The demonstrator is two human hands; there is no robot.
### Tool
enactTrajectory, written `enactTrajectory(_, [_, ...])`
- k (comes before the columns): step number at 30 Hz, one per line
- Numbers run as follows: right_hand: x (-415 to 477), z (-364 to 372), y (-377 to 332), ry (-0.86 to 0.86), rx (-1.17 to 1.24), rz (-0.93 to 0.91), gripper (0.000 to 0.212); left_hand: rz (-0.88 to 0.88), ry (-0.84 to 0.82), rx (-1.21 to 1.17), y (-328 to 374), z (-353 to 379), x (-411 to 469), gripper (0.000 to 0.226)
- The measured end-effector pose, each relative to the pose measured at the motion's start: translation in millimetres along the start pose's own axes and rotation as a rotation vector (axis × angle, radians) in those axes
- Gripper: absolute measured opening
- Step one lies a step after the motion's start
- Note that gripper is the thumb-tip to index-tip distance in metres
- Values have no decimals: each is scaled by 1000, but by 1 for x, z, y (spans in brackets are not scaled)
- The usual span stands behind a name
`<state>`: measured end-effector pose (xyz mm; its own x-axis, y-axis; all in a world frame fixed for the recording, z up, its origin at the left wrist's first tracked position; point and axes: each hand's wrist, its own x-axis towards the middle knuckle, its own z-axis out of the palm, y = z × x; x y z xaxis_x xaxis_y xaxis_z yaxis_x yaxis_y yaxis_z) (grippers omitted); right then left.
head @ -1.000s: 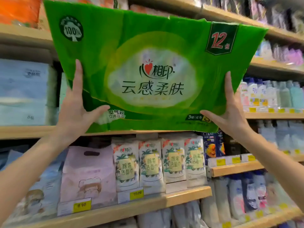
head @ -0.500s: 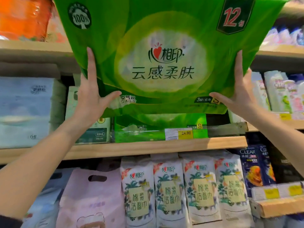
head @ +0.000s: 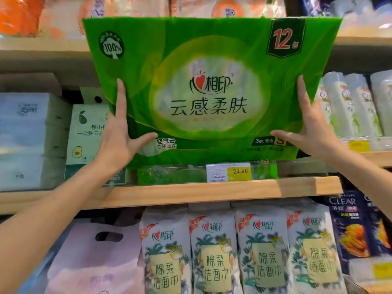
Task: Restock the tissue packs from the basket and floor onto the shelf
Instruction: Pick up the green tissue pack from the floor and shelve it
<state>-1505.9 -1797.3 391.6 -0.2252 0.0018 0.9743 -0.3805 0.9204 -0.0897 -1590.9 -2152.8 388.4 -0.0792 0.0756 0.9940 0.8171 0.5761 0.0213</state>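
A large green 12-pack of tissues (head: 212,92) is held upright in front of the middle wooden shelf (head: 212,190). My left hand (head: 118,143) presses its left side with straight fingers pointing up and the thumb lying across the front. My right hand (head: 311,134) mirrors this on the right side. The pack's lower edge hangs just above another green pack (head: 169,175) lying flat on that shelf, behind a yellow 24.90 price tag (head: 229,172). No basket or floor is in view.
Left of the green pack stand a white avocado-print box (head: 87,132) and pale blue tissue packs (head: 27,136). White bottles (head: 350,105) stand to the right. Below are white face-towel packs (head: 214,251), a pink bag (head: 91,259) and dark Clear bottles (head: 352,228). Orange packs fill the top shelf.
Both hands have brought the green pack down towards the middle shelf. Its lower edge now sits just over the flat green pack, and its top edge is in view.
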Motion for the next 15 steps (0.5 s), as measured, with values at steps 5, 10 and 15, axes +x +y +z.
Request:
enactTrajectory(5, [-7, 1, 1, -23, 40, 6, 114, -50, -37, 25, 1, -3, -12, 119])
enactTrajectory(10, [-28, 11, 5, -35, 106, 53, 112, -99, -68, 71, -1, -7, -29, 119])
enactTrajectory(15, [-30, 14, 9, -18, 152, 47, 111, -94, -70, 97, 6, -7, -30, 119])
